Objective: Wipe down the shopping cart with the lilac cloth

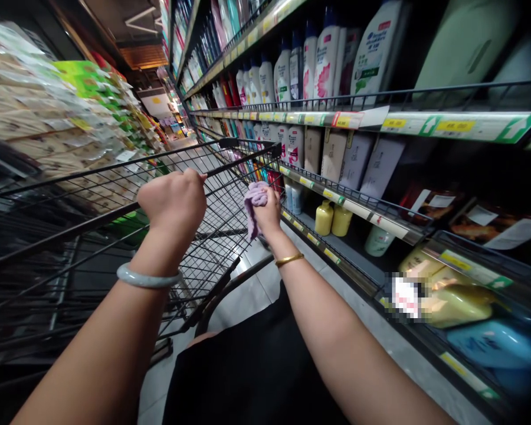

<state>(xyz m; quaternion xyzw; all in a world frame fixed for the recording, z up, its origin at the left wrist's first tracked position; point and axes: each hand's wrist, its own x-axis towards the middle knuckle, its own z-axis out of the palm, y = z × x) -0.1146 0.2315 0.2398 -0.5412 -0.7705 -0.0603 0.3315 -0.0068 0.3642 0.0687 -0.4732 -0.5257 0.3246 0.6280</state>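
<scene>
A black wire shopping cart stands in front of me, reaching from the left edge to the middle of the view. My left hand, with a pale bangle at the wrist, is closed around the cart's rail. A crumpled light purple cloth is bunched in my right hand, and part of it hangs down. That hand is closed on the cloth beside the cart's right end, close to the shelves. A gold bracelet circles my right wrist.
Shelves of shampoo bottles and boxes line the right side, with yellow bottles on a low shelf. Stacked packages rise on the left beyond the cart. Between them runs a tiled aisle floor.
</scene>
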